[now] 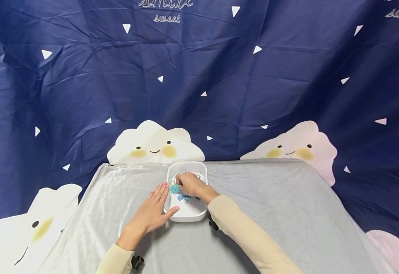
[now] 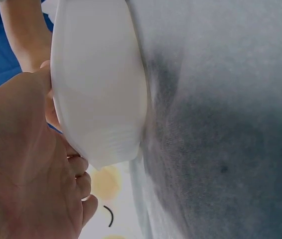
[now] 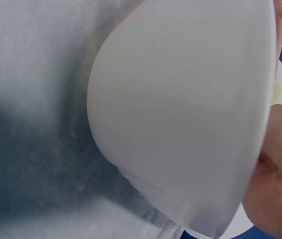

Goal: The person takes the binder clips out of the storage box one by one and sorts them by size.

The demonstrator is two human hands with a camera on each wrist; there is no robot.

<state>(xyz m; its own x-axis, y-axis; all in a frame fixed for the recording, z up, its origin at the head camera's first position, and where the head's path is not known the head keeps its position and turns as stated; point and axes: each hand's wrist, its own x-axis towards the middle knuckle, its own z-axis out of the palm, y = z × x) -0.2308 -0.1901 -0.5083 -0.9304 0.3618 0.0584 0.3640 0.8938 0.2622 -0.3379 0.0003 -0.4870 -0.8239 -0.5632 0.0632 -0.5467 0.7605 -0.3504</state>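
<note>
A light grey, velvety tablecloth [image 1: 274, 213], faintly creased, forms the supporting surface. Directly on it, upright and close to the far edge, sits 1 white tray [image 1: 188, 219] with rounded corners and smooth, raised walls.

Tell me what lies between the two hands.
In the head view, teal clips and a blue clip lie in the tray between the left hand and the right hand; whether the right hand pinches any is unclear.
</note>
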